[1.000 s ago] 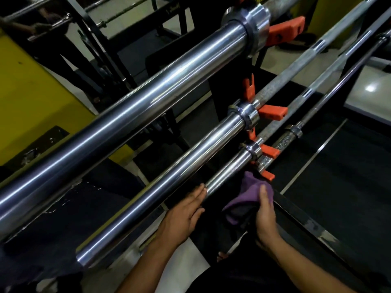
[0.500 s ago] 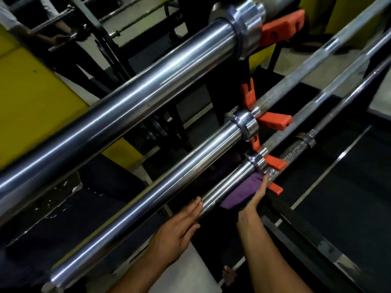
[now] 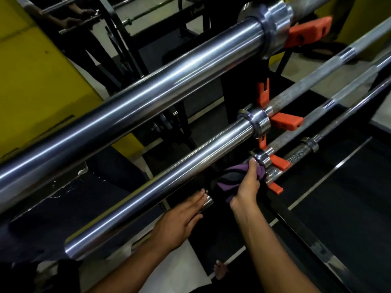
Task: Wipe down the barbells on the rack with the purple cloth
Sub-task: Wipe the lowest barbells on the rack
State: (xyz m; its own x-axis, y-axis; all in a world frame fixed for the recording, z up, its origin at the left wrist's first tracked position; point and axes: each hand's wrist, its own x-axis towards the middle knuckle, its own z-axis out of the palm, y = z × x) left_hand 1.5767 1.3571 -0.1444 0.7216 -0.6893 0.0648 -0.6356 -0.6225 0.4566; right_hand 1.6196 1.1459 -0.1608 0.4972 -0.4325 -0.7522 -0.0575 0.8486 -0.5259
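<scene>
Three chrome barbells lie stacked on the rack: a top barbell sleeve (image 3: 148, 96), a middle barbell sleeve (image 3: 169, 182) and a lower barbell sleeve (image 3: 208, 203), mostly hidden. My right hand (image 3: 247, 182) wraps the purple cloth (image 3: 230, 179) around the lower sleeve, just below its collar (image 3: 261, 158). My left hand (image 3: 179, 220) lies flat with straight fingers against the free end of that same sleeve. The sleeve between my hands is covered by cloth and shadow.
Orange rack hooks (image 3: 285, 121) carry the bars on a black upright (image 3: 239, 96). A thinner knurled bar (image 3: 296, 156) runs off to the right. A black rack rail (image 3: 306, 242) crosses below my right arm. Another person's hands (image 3: 72, 21) hold a bar at the top left. A yellow panel (image 3: 31, 70) stands left.
My right hand has lifted the cloth from below the rack up onto the lower sleeve and closed around it near the collar. My left hand has stayed at the sleeve's end.
</scene>
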